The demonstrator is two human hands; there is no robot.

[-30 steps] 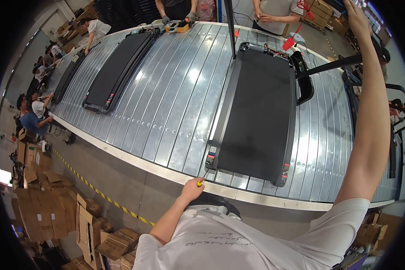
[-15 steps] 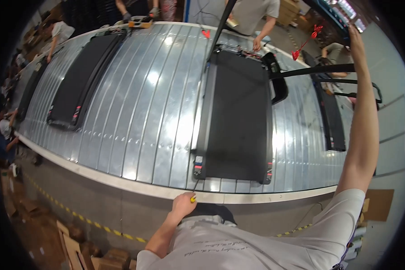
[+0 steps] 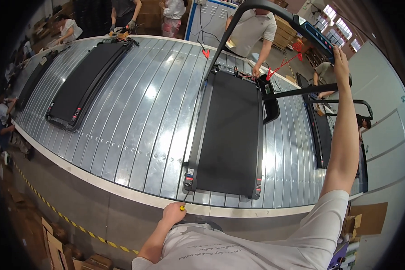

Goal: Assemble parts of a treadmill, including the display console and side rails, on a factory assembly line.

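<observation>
Two hands are engaged: right hand (image 3: 340, 63) clenched on the heavy, rigid treadmill (image 3: 229, 135) handlebar (image 3: 301, 24), left hand (image 3: 173, 211) gripping a yellow-tipped tool (image 3: 182, 207).

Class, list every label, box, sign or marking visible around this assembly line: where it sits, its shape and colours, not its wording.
Small white square sticker: near-left corner of the middle treadmill.
Red arrow tag: hanging above that treadmill's far end.
Brown cardboard boxes: stacked on the floor, lower left.
Yellow-black striped tape: diagonal line along the floor.
Flat brown cardboard sheet: floor, lower right.
</observation>
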